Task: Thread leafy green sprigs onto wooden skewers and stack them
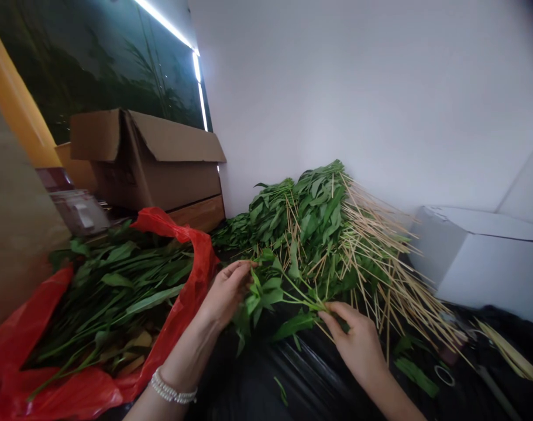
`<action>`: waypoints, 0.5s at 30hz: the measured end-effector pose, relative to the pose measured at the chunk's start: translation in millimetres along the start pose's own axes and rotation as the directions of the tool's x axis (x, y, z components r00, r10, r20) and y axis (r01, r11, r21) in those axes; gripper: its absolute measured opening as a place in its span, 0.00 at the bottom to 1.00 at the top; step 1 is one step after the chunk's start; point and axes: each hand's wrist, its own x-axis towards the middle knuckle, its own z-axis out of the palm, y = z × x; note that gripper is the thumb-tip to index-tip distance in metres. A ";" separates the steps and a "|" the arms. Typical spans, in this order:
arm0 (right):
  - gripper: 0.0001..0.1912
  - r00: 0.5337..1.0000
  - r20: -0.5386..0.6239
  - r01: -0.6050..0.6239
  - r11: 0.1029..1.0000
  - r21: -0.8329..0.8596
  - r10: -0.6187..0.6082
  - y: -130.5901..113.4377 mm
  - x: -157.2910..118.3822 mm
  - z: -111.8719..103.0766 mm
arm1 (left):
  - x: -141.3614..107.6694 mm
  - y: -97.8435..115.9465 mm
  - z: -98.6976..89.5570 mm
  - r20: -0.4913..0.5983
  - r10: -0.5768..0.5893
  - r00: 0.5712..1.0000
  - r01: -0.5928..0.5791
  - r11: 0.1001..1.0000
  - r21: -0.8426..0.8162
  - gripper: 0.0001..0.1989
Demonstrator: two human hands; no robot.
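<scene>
Between my hands is a small bunch of leafy green stems (301,297), held above black plastic sheeting (270,374). My right hand (356,334) pinches the stems where they come together, with thumb and forefinger closed on them. At the leafy end, my left hand (227,290) has its fingertips pinched on the greens; its other fingers are partly hidden by leaves. A beaded bracelet (172,390) circles the left wrist. Just beyond lies a heap of leafy bundles (321,204) with many thin wooden sticks (393,263) fanning out to the right.
On the left, a red plastic bag (200,251) gapes around loose long-leaved greens (130,275). Behind it stands a cardboard box (174,169) with raised flaps. A white box (489,257) is at the right, near a white ring (444,375). A pale wall (358,88) closes the back.
</scene>
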 end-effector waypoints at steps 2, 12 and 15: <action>0.11 0.995 0.006 -0.095 0.994 0.045 0.095 0.7 0.3 -0.7 | -4.6 -0.3 -0.6 0.030 -0.178 0.984 0.180 0.953 -0.243 0.08; 0.15 0.944 0.133 -0.328 0.913 0.243 0.303 4.7 3.5 -3.2 | -22.0 -10.6 5.0 0.124 -0.396 0.910 0.409 0.802 -0.436 0.05; 0.16 0.935 0.153 -0.354 0.878 0.322 0.321 2.5 3.2 -2.6 | -36.9 -13.0 4.7 0.164 -0.330 0.930 0.365 0.881 -0.300 0.04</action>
